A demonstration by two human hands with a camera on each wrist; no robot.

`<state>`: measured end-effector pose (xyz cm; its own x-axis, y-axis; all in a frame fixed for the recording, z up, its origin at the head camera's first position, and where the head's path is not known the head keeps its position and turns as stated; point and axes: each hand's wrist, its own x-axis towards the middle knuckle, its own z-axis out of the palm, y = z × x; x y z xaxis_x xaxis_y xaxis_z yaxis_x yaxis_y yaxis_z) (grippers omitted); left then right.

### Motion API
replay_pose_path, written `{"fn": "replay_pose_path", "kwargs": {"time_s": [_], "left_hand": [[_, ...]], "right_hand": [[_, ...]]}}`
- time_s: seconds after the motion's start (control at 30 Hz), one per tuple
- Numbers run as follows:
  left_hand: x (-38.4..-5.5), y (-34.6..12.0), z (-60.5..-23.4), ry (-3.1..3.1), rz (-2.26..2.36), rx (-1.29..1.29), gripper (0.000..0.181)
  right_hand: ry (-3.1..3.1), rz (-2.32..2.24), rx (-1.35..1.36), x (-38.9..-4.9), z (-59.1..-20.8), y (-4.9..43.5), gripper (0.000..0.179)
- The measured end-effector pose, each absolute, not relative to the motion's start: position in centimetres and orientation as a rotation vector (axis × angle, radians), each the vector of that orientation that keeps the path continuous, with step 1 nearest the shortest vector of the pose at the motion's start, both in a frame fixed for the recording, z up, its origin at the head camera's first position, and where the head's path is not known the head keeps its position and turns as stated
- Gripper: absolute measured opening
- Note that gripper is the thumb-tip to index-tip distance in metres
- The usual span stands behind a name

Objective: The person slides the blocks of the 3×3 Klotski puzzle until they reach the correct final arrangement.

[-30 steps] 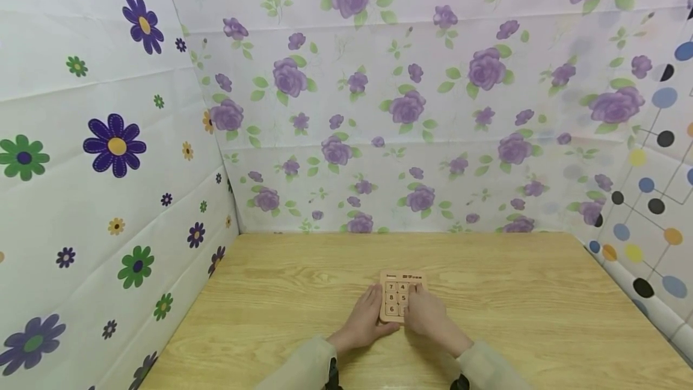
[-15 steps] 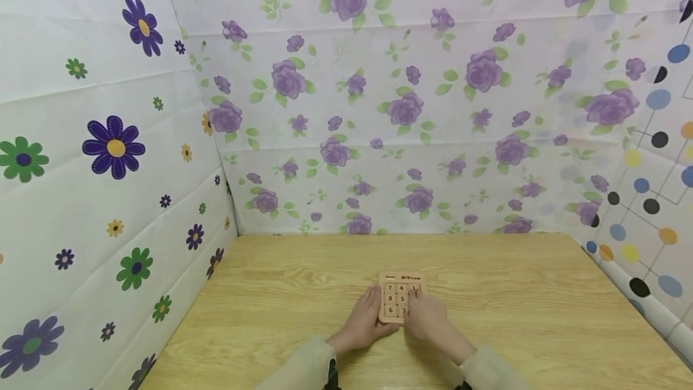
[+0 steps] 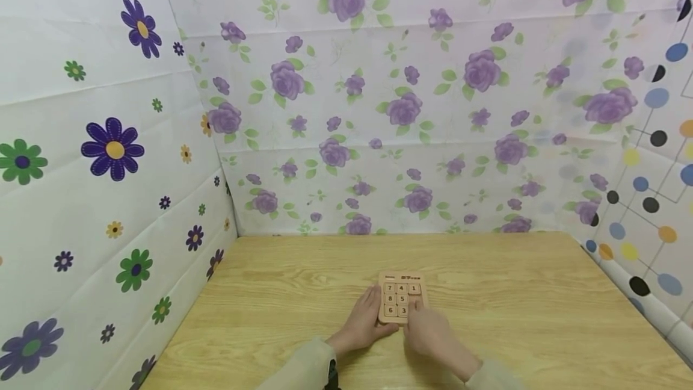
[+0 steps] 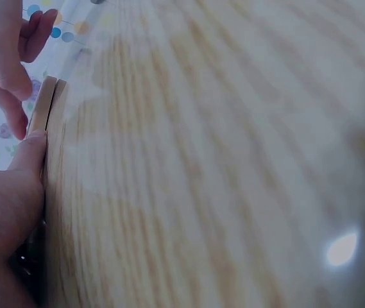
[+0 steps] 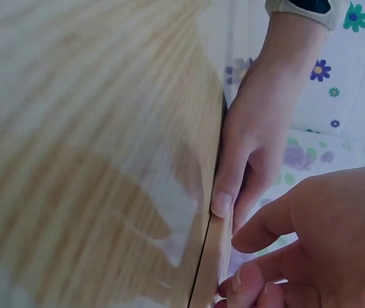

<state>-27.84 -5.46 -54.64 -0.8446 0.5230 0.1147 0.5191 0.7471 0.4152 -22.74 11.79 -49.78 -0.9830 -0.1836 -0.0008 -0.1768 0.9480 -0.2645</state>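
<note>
A wooden number slide puzzle (image 3: 396,319) lies flat on the table, its tiles 7, 4, 1, 8, 5, 6 and 3 showing in the head view. My left hand (image 3: 361,319) holds its near left corner, fingers along the left side and thumb at the near edge. In the left wrist view that thumb (image 4: 33,151) meets the board's edge (image 4: 43,106). My right hand (image 3: 428,328) is over the lower right of the puzzle, fingertips on the tiles below the 1. It hides that corner. In the right wrist view the right fingers (image 5: 249,287) bend loosely at the board.
The wood-grain table (image 3: 292,281) spreads around the puzzle. Flower-printed sheets (image 3: 325,107) stand behind and at the left, and a dotted sheet (image 3: 649,227) rises at the right.
My right hand has drawn slightly toward me across the tiles, uncovering the 1 at the top right and more of the 3. The left hand stays at the corner.
</note>
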Motion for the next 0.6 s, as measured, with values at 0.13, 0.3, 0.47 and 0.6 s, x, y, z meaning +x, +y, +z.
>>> {"fn": "replay_pose_path", "kwargs": {"time_s": [0.13, 0.3, 0.47, 0.6], "left_hand": [[-27.93, -5.49, -54.71, 2.926, 0.684, 0.860, 0.098], [-27.92, -5.62, -54.72, 2.917, 0.700, 0.862, 0.098], [-27.93, -5.61, -54.73, 2.918, 0.710, 0.859, 0.098], [-27.86, -5.50, -54.76, 2.920, 0.707, 0.856, 0.098]], "right_hand": [[3.051, -0.399, -0.270, -22.39, -49.59, 11.61, 0.053], [3.019, -0.391, -0.241, -22.15, -49.31, 11.39, 0.052], [3.005, -0.391, -0.261, -21.89, -49.12, 11.29, 0.050], [3.014, -0.380, -0.261, -21.81, -49.20, 11.31, 0.051]]}}
